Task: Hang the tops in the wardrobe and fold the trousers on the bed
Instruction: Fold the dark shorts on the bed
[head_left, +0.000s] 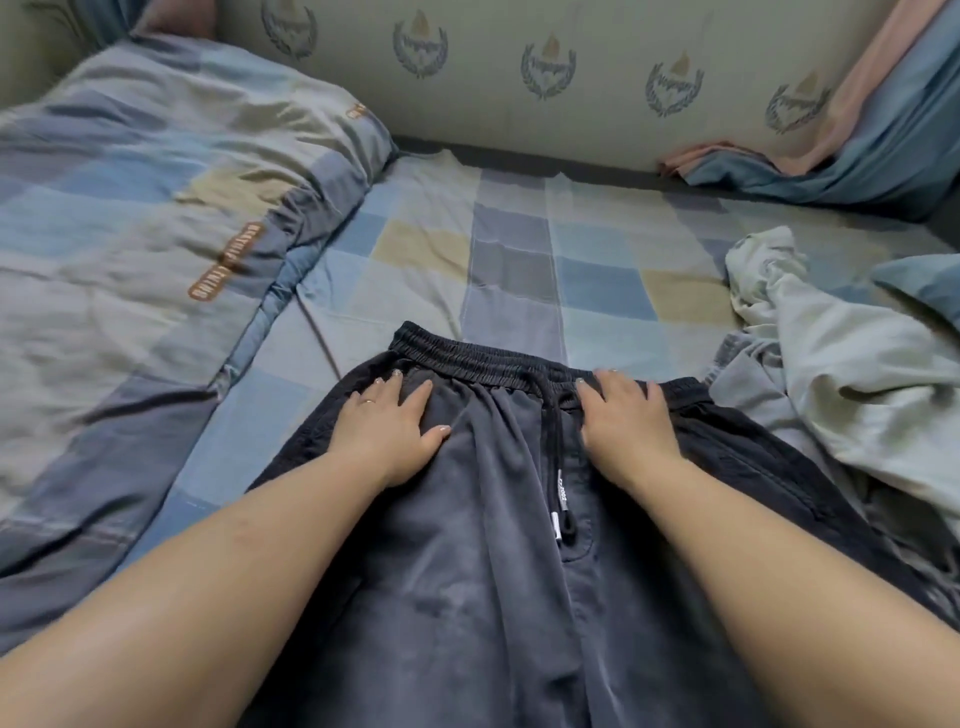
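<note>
Fabric: dark grey soft trousers (467, 519), which we judge light, floppy and easily creased.
Place: flat on the checked bed (519, 270), waistband (488, 364) farthest from us.
Hands: our left hand (389, 431) and right hand (623, 421) press flat below the waistband, fingers straight.
Hold: we'd pinch the waistband corners.

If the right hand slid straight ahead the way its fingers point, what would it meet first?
The right hand lies flat on the dark trousers, fingertips at the elastic waistband. Going on, it would cross that band first, then reach the bare checked sheet. Nothing else seems to lie ahead before the headboard.
</note>
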